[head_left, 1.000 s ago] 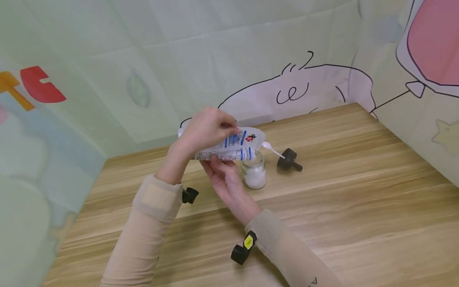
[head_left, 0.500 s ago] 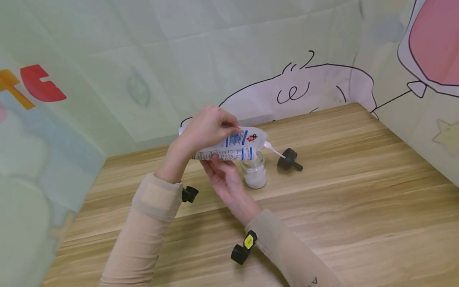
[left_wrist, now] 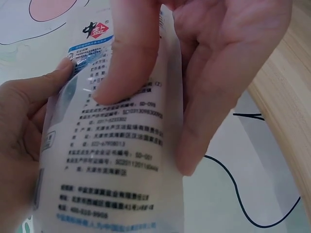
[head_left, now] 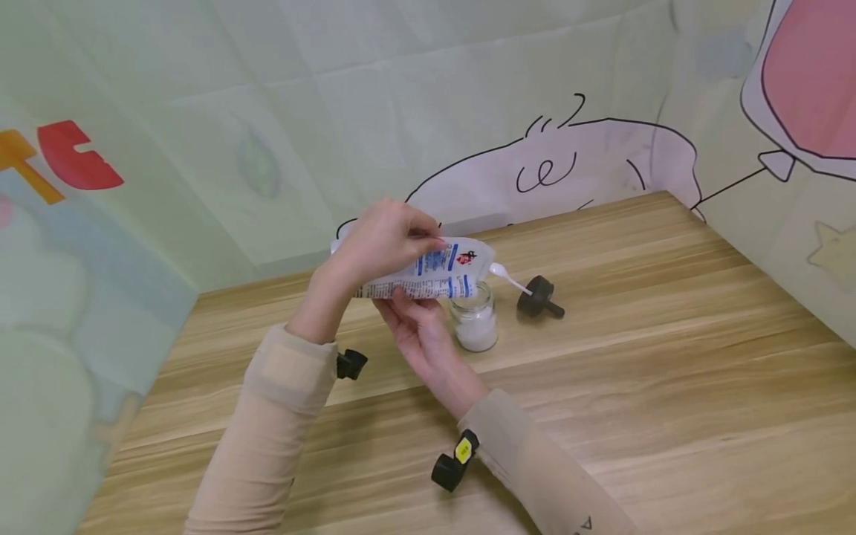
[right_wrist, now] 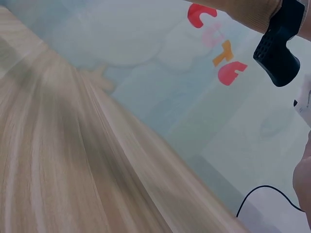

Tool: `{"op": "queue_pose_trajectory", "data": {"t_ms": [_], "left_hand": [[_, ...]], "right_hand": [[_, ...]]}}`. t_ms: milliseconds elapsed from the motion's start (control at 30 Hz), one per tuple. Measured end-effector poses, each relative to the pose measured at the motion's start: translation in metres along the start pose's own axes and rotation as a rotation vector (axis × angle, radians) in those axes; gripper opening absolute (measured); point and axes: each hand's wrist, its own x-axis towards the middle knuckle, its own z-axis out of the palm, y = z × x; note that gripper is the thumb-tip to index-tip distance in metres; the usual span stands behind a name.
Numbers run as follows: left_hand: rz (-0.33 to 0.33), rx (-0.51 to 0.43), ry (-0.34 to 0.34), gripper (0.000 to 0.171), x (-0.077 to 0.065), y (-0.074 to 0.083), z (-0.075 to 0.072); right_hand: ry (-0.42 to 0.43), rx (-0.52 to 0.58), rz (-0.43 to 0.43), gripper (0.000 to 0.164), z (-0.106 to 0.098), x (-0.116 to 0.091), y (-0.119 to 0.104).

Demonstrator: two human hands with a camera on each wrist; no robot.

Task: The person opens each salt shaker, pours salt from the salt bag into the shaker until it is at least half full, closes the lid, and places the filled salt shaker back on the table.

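A white printed bag of salt (head_left: pixel 441 267) is held on its side, its right end over the mouth of a glass jar (head_left: pixel 476 327). White grains fill the lower part of that jar. From above, my left hand (head_left: pixel 384 238) grips the bag, thumb on one face, as the left wrist view shows. My right hand (head_left: pixel 428 338) holds the bag from below, its thumb against the lower edge. The bag's mouth is hard to make out. Only a sliver of the bag (right_wrist: pixel 305 104) shows at the right edge of the right wrist view.
Right of the jar lies a black lid-like piece (head_left: pixel 535 297) with a stub and a white spoon (head_left: pixel 508 276) reaching from it toward the bag. All stand on a wood-grain table (head_left: pixel 635 371), with a printed cloth backdrop (head_left: pixel 301 148) behind.
The bag's right end shifted slightly right half a second ago and is back slightly left now. Both hands keep their hold; the jar and black piece have stayed put.
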Motion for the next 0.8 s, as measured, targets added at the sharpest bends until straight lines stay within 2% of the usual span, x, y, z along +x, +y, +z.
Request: {"op": "queue_pose_trajectory", "data": {"t_ms": [333, 800], "left_hand": [[-0.003, 0.039, -0.011, 0.012, 0.0005, -0.0018, 0.0032], [0.005, 0.049, -0.008, 0.012, 0.0013, 0.0006, 0.0034]], "right_hand": [[-0.014, -0.042, -0.022, 0.049, 0.0006, -0.0008, 0.0001], [-0.012, -0.024, -0.023, 0.047, 0.0012, -0.0004, -0.0016]]}}
